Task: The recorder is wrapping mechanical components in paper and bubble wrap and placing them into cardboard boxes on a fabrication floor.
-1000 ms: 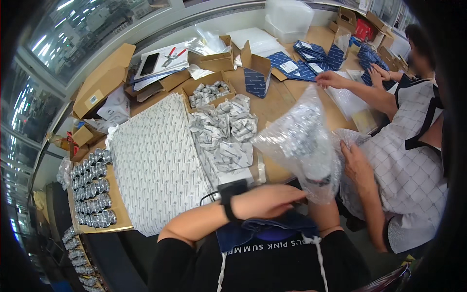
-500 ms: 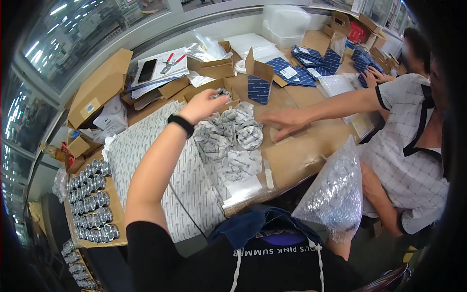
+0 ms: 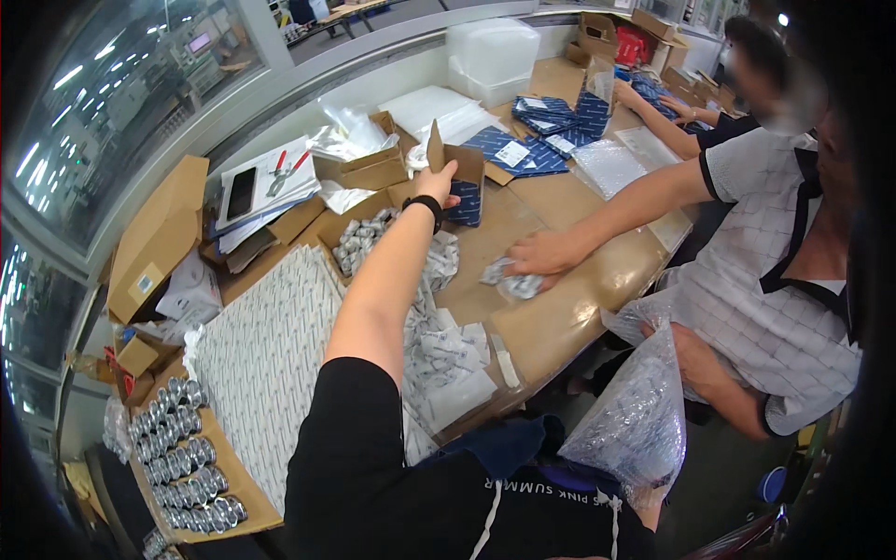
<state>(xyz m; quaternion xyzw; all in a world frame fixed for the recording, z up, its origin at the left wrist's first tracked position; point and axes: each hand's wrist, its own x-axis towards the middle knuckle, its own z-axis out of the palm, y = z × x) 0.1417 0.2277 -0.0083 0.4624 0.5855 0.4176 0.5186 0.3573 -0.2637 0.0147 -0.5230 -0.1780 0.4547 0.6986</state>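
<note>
- Left hand (image 3: pixel 437 185), 12 o'clock: fingers clamped on edge of open box (image 3: pixel 467 207); rim presumably gives purchase.
- Right hand (image 3: pixel 646 500), 4 o'clock: mostly covered by bubble-wrap bag (image 3: pixel 635 411), finger state cannot be told; likely bearing its weight.
- Co-worker's hand (image 3: pixel 546 255), 3 o'clock: over crumpled packet (image 3: pixel 511 278).

Phone (image 3: pixel 241 193) + pliers (image 3: pixel 276 188) laid on papers (image 3: pixel 264 175), L. Metal rings (image 3: pixel 191 457) lined up in rows on cardbd (image 3: pixel 254 504), far L. White blk (image 3: pixel 493 61) set at back. Blue tub (image 3: pixel 772 483) seen on floor (image 3: pixel 728 490), lower R.
</note>
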